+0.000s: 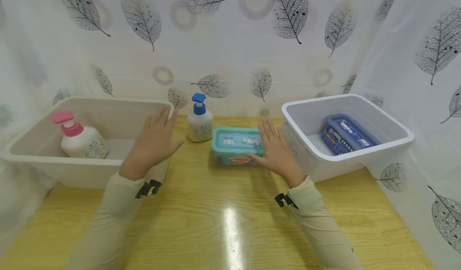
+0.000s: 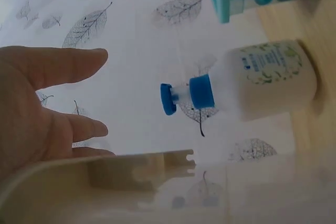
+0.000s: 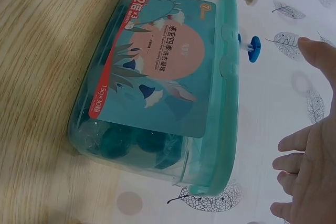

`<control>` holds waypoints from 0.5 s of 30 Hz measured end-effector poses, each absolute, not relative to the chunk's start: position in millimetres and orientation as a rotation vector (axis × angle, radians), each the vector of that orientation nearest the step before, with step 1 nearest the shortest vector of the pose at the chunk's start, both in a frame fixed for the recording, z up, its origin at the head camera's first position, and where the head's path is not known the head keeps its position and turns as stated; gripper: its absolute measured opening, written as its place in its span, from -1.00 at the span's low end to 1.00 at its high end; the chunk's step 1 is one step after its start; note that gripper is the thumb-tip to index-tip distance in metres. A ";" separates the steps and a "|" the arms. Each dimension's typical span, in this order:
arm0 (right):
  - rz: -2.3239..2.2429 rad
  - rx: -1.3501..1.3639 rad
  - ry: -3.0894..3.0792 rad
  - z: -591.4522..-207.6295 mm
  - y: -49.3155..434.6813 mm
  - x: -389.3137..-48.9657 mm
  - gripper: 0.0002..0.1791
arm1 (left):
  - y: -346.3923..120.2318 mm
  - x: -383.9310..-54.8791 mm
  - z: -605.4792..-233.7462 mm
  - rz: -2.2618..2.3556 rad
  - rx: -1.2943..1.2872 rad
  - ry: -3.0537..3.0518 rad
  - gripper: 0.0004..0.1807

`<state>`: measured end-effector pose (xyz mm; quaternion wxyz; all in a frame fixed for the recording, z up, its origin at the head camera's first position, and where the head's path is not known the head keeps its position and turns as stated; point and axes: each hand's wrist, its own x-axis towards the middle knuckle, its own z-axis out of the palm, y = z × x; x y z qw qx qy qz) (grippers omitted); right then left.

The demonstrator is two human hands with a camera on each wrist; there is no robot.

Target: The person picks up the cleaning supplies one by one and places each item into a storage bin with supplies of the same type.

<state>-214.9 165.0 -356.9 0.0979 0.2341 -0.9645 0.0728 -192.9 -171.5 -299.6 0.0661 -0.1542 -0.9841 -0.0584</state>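
Observation:
My left hand point(image 1: 154, 141) hovers with spread fingers by the right end of the left bin point(image 1: 81, 161). Just right of it stands a white pump bottle with a blue pump point(image 1: 200, 122), upright on the table. My right hand point(image 1: 276, 152), fingers extended, is over the right end of a teal-lidded box of laundry capsules point(image 1: 235, 142); the right wrist view shows a gap between that hand point(image 3: 310, 166) and the lid. Inside the left bin leans a white bottle with a pink pump point(image 1: 84, 141). A dark blue box point(image 1: 347, 133) lies in the right bin point(image 1: 313, 158).
The wooden table point(image 1: 216, 222) runs toward the front, with a bright reflection on it. Behind and at both sides hangs a white curtain point(image 1: 230, 53) with a leaf print. The two bins stand at the left and right of the table.

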 end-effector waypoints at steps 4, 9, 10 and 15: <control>0.203 0.700 -2.840 -357.7 164.4 -216.1 0.07 | -178.4 -192.4 -301.3 -0.196 -0.462 -2.953 -0.12; 0.186 0.716 -2.824 -358.5 164.7 -219.3 0.06 | -184.1 -191.2 -302.0 -0.210 -0.465 -2.972 -0.14; 0.185 0.717 -2.826 -358.4 164.9 -220.1 0.06 | -184.7 -191.1 -301.9 -0.208 -0.468 -2.979 -0.15; 0.179 0.728 -2.833 -357.0 165.2 -223.8 0.06 | -186.3 -190.6 -301.0 -0.215 -0.465 -3.030 -0.18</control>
